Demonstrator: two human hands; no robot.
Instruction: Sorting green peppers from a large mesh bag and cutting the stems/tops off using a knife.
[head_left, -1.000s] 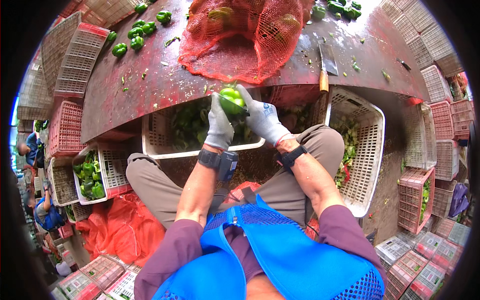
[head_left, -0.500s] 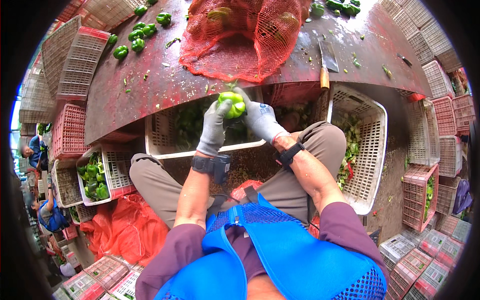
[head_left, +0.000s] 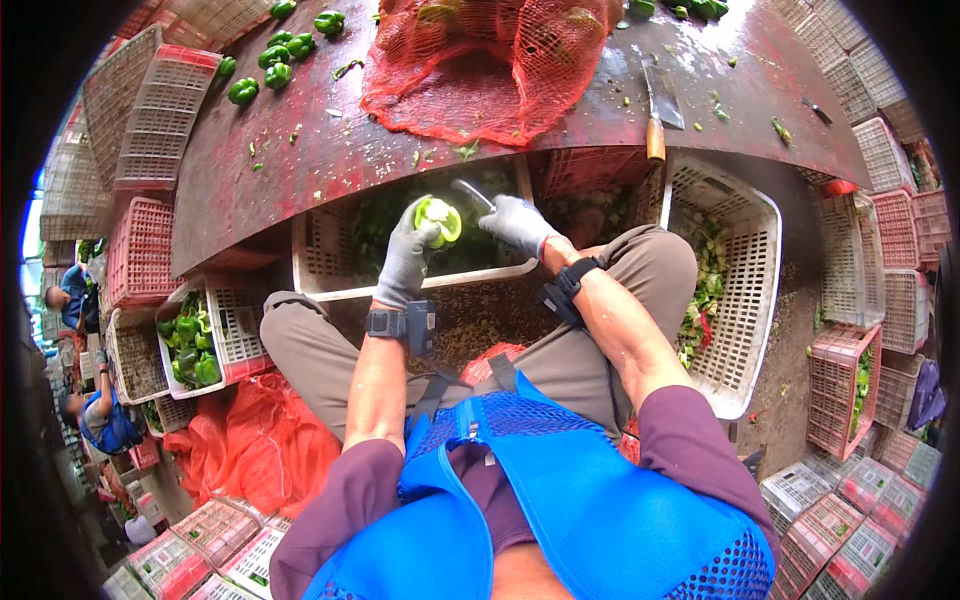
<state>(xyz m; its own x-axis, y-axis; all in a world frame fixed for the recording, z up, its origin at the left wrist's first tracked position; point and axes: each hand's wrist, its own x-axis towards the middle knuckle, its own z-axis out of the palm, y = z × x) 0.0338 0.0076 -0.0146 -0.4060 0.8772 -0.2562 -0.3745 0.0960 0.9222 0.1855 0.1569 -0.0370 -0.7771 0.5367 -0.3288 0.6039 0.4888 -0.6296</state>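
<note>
My left hand [head_left: 405, 262] wears a grey glove and is closed around a green bell pepper [head_left: 440, 222], whose pale cut inside shows. Just to the right, my gloved right hand [head_left: 518, 226] grips a small knife [head_left: 470, 192]; its blade points up and left, apart from the pepper. Both hands are over a white crate [head_left: 455, 280] under the table's front edge, with green pieces lying dimly inside it.
On the dark table [head_left: 250, 200] lie a red mesh bag [head_left: 480, 100], a wooden-handled cleaver [head_left: 662, 95] and several green peppers [head_left: 278, 75]. A white crate [head_left: 745, 290] with leafy scraps stands right of my knee. Stacked crates [head_left: 140, 255] line the left side.
My right hand has come away from the pepper to the right, and the knife now shows. The pepper has moved slightly left and down, its pale cut inside now visible.
</note>
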